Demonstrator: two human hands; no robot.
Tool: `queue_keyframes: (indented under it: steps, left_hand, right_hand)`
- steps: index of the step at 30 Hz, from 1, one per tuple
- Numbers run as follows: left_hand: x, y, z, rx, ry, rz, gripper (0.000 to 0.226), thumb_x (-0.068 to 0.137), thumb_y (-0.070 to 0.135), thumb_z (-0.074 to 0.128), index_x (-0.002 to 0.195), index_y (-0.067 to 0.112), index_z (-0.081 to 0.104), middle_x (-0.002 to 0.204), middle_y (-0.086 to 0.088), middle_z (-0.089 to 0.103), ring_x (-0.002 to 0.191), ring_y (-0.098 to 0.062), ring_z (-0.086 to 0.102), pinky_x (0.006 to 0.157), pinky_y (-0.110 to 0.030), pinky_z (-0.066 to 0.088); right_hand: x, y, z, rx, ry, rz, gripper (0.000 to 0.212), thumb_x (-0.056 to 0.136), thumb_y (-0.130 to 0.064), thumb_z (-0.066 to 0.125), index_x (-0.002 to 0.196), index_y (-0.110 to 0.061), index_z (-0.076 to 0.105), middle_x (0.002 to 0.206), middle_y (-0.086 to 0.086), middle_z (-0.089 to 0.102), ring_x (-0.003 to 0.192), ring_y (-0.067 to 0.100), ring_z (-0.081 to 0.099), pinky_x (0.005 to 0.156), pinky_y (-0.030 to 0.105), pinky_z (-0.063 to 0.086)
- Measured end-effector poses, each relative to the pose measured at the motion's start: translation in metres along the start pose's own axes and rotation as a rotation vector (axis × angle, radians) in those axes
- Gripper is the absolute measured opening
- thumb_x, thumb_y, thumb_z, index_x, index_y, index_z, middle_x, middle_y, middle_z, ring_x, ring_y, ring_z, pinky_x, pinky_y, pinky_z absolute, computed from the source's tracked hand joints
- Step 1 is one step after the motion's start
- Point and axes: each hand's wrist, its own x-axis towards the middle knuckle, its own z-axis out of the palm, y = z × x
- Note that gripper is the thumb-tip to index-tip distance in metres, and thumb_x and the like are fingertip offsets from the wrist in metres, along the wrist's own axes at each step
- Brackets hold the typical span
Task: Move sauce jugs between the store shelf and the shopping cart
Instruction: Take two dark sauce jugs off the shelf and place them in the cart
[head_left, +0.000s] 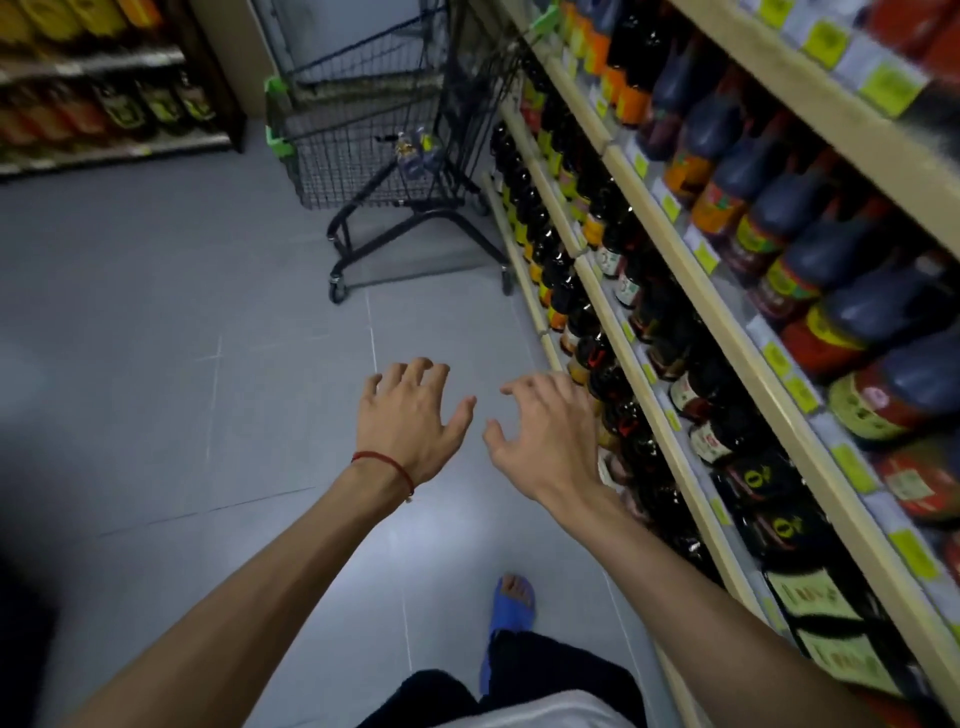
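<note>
Head view: left hand and right hand spread, empty, mid-frame; shopping cart upper centre seemingly holds one item; sauce jugs right remain shelved.

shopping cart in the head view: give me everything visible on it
The shopping cart is a dark wire-mesh basket on a black tube frame with small caster wheels and green plastic corner guards. It stands upright on the grey tiled floor, close beside the right-hand store shelf, up the aisle from both hands. A small item with yellow and blue shows in the basket, too blurred to identify. Nothing else touches it.
</note>
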Motion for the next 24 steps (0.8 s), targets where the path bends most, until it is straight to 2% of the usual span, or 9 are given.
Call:
queue_keyframes:
  steps: [5,9,16,24]
  left_hand:
    - [0.090,-0.044,-0.002,-0.007,0.009,-0.103,0.059,0.098,0.063,0.036,0.137,0.023,0.054,0.140,-0.001,0.056,0.124,-0.025,0.054,0.101,-0.044,0.042]
    - [0.171,-0.091,0.002,-0.037,0.016,-0.156,0.058,0.098,0.062,0.038,0.135,0.021,0.056,0.137,-0.001,0.058,0.121,-0.026,0.056,0.096,-0.043,0.046]
    - [0.328,-0.190,-0.003,-0.087,0.026,-0.133,0.054,0.099,0.059,0.041,0.135,0.020,0.054,0.132,-0.002,0.058,0.119,-0.027,0.056,0.093,-0.043,0.047]
    - [0.496,-0.275,-0.012,-0.089,0.031,-0.106,0.057,0.095,0.062,0.034,0.130,0.021,0.055,0.124,-0.001,0.059,0.111,-0.027,0.058,0.088,-0.043,0.050]
  right_hand:
    - [0.120,-0.018,0.019,-0.014,-0.041,-0.107,0.048,0.083,-0.047,0.058,0.116,-0.015,0.072,0.114,0.000,0.069,0.112,0.025,0.057,0.100,0.039,0.041]
    - [0.221,-0.038,0.047,-0.020,-0.063,-0.142,0.046,0.083,-0.045,0.061,0.117,-0.016,0.071,0.114,0.000,0.068,0.112,0.024,0.056,0.100,0.036,0.037]
    - [0.394,-0.091,0.096,-0.014,-0.071,-0.114,0.046,0.084,-0.043,0.064,0.121,-0.017,0.071,0.117,0.000,0.069,0.117,0.024,0.055,0.102,0.037,0.036]
    - [0.568,-0.126,0.128,0.030,-0.043,-0.073,0.048,0.082,-0.043,0.062,0.121,-0.016,0.071,0.119,-0.001,0.069,0.118,0.024,0.055,0.103,0.041,0.044]
